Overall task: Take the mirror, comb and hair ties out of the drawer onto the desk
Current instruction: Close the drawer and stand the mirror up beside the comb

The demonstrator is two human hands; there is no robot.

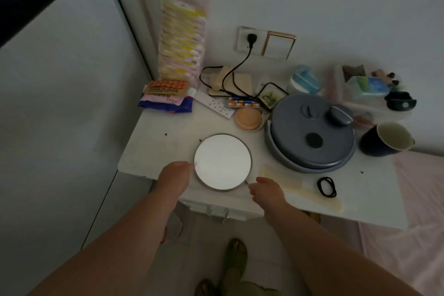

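A round mirror [223, 161] with a thin metal rim lies flat on the white desk [156, 149]. My left hand [175, 176] touches its left edge, fingers curled at the rim. My right hand [268, 191] hovers at its lower right edge with fingers loosely apart, holding nothing. A pale cream comb [302, 188] lies on the desk to the right of the mirror, partly behind my right hand. Black hair ties [326, 187] lie looped together just beyond the comb. The white drawer front [216, 210] shows below the desk edge, between my arms.
A grey round lidded pot [310, 132] stands right behind the mirror. A dark mug [384, 138], a peach round compact [248, 118], a power strip [218, 104] with black cables, snack packets [165, 96] and a box of small items [367, 86] crowd the back of the desk.
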